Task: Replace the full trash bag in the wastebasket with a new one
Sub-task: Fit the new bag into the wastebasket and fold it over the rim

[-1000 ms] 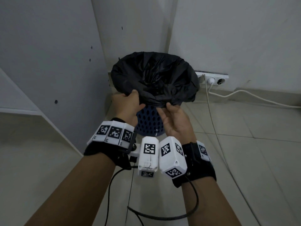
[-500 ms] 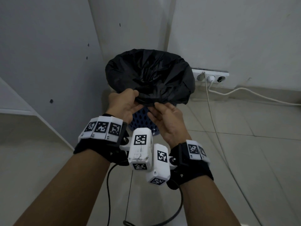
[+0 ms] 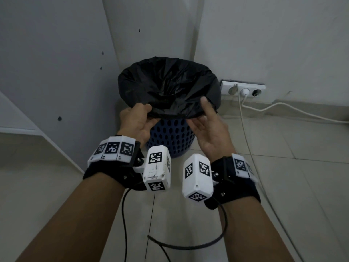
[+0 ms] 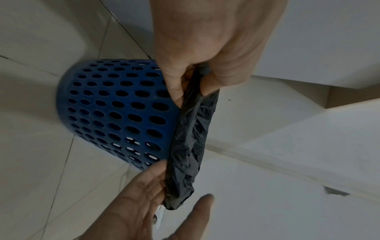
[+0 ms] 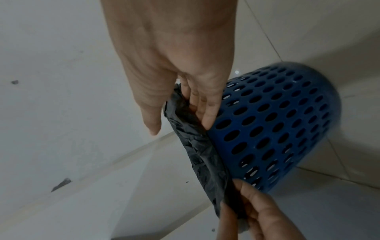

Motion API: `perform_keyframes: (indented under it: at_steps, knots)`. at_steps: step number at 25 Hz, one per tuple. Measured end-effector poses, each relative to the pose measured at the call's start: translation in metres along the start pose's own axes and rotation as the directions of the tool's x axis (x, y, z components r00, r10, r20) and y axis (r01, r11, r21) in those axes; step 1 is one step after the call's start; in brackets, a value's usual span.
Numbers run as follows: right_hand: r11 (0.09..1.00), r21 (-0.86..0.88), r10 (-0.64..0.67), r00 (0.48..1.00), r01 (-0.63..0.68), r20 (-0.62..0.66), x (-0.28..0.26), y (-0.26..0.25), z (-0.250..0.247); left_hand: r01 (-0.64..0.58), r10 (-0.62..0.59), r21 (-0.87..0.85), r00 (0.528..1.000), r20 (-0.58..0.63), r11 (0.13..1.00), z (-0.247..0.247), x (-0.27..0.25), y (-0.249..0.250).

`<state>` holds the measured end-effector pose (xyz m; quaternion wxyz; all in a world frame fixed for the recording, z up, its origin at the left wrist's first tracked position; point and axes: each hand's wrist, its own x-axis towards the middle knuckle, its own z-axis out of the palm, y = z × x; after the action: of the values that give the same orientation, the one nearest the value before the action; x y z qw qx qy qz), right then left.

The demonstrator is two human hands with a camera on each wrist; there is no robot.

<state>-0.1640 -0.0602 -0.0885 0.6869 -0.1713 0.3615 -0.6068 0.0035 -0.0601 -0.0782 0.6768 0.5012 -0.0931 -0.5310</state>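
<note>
The black trash bag [image 3: 170, 87] lines the blue wastebasket [image 3: 170, 140] in the corner, its thin, soft film folded over the rim — light, slippery, likely to tear if yanked, so the folded hem is the place to grip. The left hand [image 3: 137, 122] pinches that hem at the near rim. The right hand [image 3: 209, 129] is spread, palm up, fingers straight under the hem — holding nothing.

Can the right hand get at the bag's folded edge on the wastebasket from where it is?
Probably yes: the right hand is open, fingers already at the black bag folded over the wastebasket rim, nothing between.
</note>
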Motion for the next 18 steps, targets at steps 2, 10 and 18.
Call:
perform_keyframes:
  at_steps: [2, 10, 18]
  knots:
    - [0.999, -0.048, 0.002, 1.000, -0.002, -0.008, -0.002, 0.004, 0.004, 0.035, -0.034, -0.066, 0.999, 0.029, 0.997, -0.005, 0.002, 0.000]
    - [0.999, -0.037, 0.012, 1.000, -0.013, -0.019, -0.009, 0.030, 0.005, -0.041, 0.029, -0.140, 0.996, -0.088, 0.989, -0.009, 0.007, -0.007]
    - [0.961, -0.241, 0.156, 0.986, -0.139, 0.052, -0.011, 0.046, 0.008, -0.049, 0.050, 0.019, 0.998, -0.035, 0.999, 0.006, -0.009, -0.007]
